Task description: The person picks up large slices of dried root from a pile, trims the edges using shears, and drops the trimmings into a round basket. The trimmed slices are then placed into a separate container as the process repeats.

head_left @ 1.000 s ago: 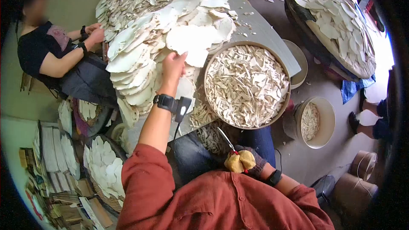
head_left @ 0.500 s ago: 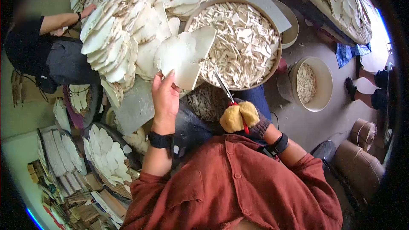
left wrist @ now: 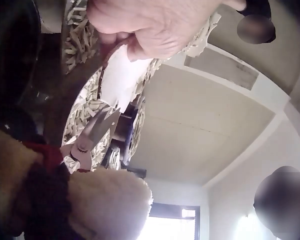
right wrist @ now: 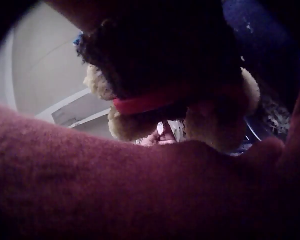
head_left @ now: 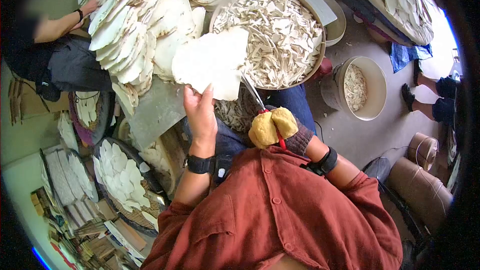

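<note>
We see the left hand [head_left: 200,107] raised above the lap, thumb and fingers pinching the lower edge of a large pale slice [head_left: 212,62] that it holds up flat in front of the round basket of cut pieces [head_left: 272,30]. The right hand [head_left: 274,126] wears a dark glove with thick yellowish padding and is curled round the red handles of a pair of scissors [head_left: 255,95]; the blades point up and left, their tips at the slice's right edge. In the left wrist view the blades [left wrist: 97,127] stand slightly parted just below the white slice [left wrist: 122,75], though we cannot tell from it whether they already bite into the edge. The right wrist view shows little beyond the padded glove [right wrist: 140,120] and the rust-red sleeve [right wrist: 140,190].

On the table [head_left: 155,110] a heap of whole slices [head_left: 135,35] lies overlapping, just left of the basket. A smaller bucket [head_left: 357,87] with cut pieces stands on the floor to the right. Another person's arm [head_left: 65,22] reaches to the heap from the far left. A tray of slices [head_left: 120,175] sits low on the left.
</note>
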Demonstrator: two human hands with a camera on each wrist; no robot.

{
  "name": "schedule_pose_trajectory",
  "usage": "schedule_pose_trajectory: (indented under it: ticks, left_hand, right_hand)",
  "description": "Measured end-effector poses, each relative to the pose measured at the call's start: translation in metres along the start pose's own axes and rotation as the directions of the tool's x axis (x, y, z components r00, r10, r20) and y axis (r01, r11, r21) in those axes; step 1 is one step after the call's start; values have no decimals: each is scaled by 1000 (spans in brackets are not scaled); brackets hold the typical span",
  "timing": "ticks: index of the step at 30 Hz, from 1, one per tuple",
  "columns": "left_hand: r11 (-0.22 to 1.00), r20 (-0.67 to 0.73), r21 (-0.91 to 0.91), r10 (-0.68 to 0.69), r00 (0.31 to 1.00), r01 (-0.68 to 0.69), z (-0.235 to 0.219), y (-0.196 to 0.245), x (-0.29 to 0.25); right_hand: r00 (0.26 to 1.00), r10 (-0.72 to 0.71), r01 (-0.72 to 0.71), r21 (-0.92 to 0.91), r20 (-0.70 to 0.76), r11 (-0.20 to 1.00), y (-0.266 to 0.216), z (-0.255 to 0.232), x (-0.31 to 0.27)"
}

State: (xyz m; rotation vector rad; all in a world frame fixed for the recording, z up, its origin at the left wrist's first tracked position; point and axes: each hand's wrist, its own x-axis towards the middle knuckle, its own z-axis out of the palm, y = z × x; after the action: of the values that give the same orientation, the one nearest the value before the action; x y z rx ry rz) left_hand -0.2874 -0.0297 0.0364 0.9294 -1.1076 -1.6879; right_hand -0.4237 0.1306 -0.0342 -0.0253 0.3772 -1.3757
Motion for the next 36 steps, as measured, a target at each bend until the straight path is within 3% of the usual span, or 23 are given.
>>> schedule_pose_trajectory:
  ticks: [1, 2, 4, 7, 11, 13, 16, 17, 19, 21, 22, 23, 24, 25, 26, 28, 29, 30, 32, 33, 36]
  left_hand:
    - [1000, 1, 5, 9, 1000, -9, -1, -2, 1]
    - [1000, 2, 9, 17, 1000, -17, -2, -4, 1]
    - [998, 28, 52, 17, 999, -18, -1, -5, 1]
    - [996, 51, 91, 3, 999, -7, -4, -7, 4]
    - [997, 58, 71, -28, 998, 24, 1, -7, 6]
    - [997, 59, 44, -66, 996, 63, 1, -6, 9]
    - [988, 183, -55, -134, 974, 147, 3, 4, 21]
    - [978, 246, -97, -154, 957, 183, 5, 9, 27]
    - [974, 346, -83, -169, 923, 210, 10, 18, 39]
    - [983, 471, -28, -145, 870, 179, 15, 20, 54]
    - [992, 506, 0, -109, 856, 127, 18, 18, 64]
    - [997, 541, 25, -75, 838, 73, 23, 17, 74]
    - [999, 576, 48, -42, 816, 17, 27, 17, 79]
    - [992, 538, 119, -95, 838, 36, 37, 20, 77]
    - [990, 462, 134, -104, 881, 47, 39, 14, 77]
    - [984, 296, 163, -116, 948, 70, 44, 4, 79]
    - [960, 304, 280, -114, 946, 26, 42, 2, 73]
    - [987, 239, 40, -163, 957, 158, 35, -2, 66]
    - [828, 146, -448, -305, 941, 338, 16, -15, 51]
    - [744, 130, -557, -359, 924, 368, 23, -7, 35]
    - [684, 170, -559, -458, 873, 468, 31, -1, 8]
  right_hand:
    - [999, 52, -54, 168, 15, 984, 1, -2, 1]
    - [999, -14, 16, -50, 34, 999, 1, -6, 1]
    - [990, -97, 129, -399, 99, 908, 2, -20, -1]
    - [979, -103, 193, -635, 177, 748, 0, -34, -5]
    - [991, -134, 128, -491, 23, 861, -1, -19, -8]
    - [989, -123, 99, -249, -86, 964, 1, -12, -6]
    - [994, -35, 45, -97, 101, 994, -15, -1, -8]
    - [996, -34, 44, -120, 80, 992, -12, -15, -10]
    - [953, -229, 294, -416, 199, 861, -11, -9, -17]
    - [986, -104, 112, -55, 129, 992, -13, -15, -18]
    - [995, -41, 28, 137, 93, 990, -14, -18, -19]
    - [997, -50, 37, 200, 60, 979, -13, -19, -16]
    - [994, -108, 105, 114, 22, 988, -11, -21, -14]
    - [986, -166, 166, 23, -16, 986, -8, -23, -13]
    - [960, -278, 265, -221, -30, 939, -4, -26, -12]
    - [932, -361, 330, -336, -34, 882, -2, -30, -9]
    - [941, -336, 319, -215, -47, 923, -3, -33, -6]
    - [950, -307, 302, -90, -56, 949, -3, -36, -4]
    - [942, -335, 255, -591, -28, 765, 0, -43, -4]
    - [951, -300, 188, -620, -80, 762, -7, -21, -5]
    - [961, -206, 49, -621, -183, 782, -5, -13, 2]
